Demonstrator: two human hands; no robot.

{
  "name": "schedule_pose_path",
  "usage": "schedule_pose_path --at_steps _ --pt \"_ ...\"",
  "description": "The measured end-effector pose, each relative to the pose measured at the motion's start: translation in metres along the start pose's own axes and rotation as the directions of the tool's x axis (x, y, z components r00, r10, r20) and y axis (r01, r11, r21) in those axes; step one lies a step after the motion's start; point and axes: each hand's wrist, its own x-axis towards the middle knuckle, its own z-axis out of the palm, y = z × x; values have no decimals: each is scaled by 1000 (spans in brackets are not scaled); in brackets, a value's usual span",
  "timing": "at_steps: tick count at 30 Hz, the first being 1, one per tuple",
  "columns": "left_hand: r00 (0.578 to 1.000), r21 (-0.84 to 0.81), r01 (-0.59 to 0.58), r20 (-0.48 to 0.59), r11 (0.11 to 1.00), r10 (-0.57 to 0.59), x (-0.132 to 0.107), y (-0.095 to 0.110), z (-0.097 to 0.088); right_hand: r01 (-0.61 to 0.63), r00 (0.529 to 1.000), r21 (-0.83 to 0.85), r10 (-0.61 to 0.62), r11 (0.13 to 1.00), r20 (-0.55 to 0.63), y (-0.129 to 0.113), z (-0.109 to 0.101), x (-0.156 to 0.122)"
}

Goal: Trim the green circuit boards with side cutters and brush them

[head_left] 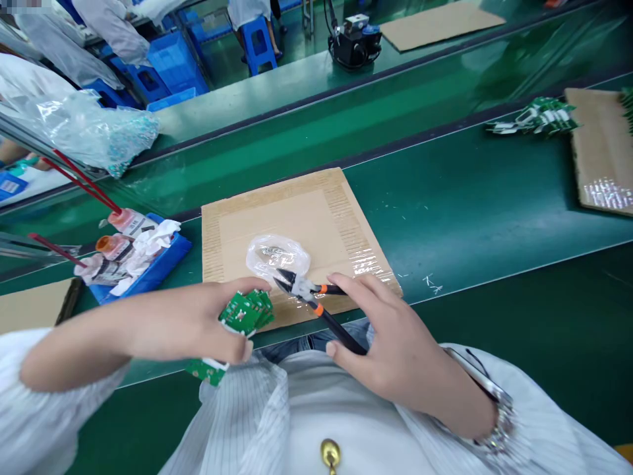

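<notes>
My left hand (198, 323) is closed around a stack of green circuit boards (247, 311), whose lower end sticks out below my palm. In my right hand (390, 336) is a pair of diagonal cutters (309, 290) with black and orange handles. Their jaws point left, a short way from the boards, and look slightly parted. Beneath the tool lies a cardboard sheet (277, 208) on the green bench. On the cardboard, just behind the cutter jaws, rests a clear plastic bag or dish (279, 254) with small dark bits in it.
To the left, a blue tray (163, 264) holds bottles, red-handled sticks and crumpled tissue. Thin white clippings (432, 284) lie right of the cardboard. More boards (539, 117) and another cardboard piece (601, 152) are at far right. Co-workers sit beyond a full plastic bag (99, 128).
</notes>
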Motion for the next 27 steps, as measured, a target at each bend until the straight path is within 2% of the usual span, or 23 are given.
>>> schedule_pose_path --at_steps 2,3,5,7,12,17,21,27 --pt "973 -105 40 228 994 -15 -6 3 -13 97 994 -122 -102 988 -39 1 -2 -4" --pt "960 -138 51 279 989 -11 -8 3 -18 143 986 -182 -156 973 -57 2 -2 -5" --pt "974 -146 27 226 989 6 -12 -1 -21 213 966 -290 -247 933 -83 3 -4 -7" --pt "989 -119 -8 148 993 26 -16 -7 -15 252 948 -363 -305 897 -94 2 -6 -6" --pt "998 -71 -59 25 996 61 -26 -17 3 299 927 -453 -367 840 -69 -3 -11 0" --pt "995 -21 -98 -7 995 98 -28 -19 7 325 911 -535 -410 780 -44 -3 -17 4" --pt "996 10 -85 -6 996 85 -26 -18 9 344 893 -585 -448 735 -37 -2 -23 5" --pt "996 37 -82 -31 996 84 -26 -22 14 361 886 -609 -464 707 -14 -5 -26 7"
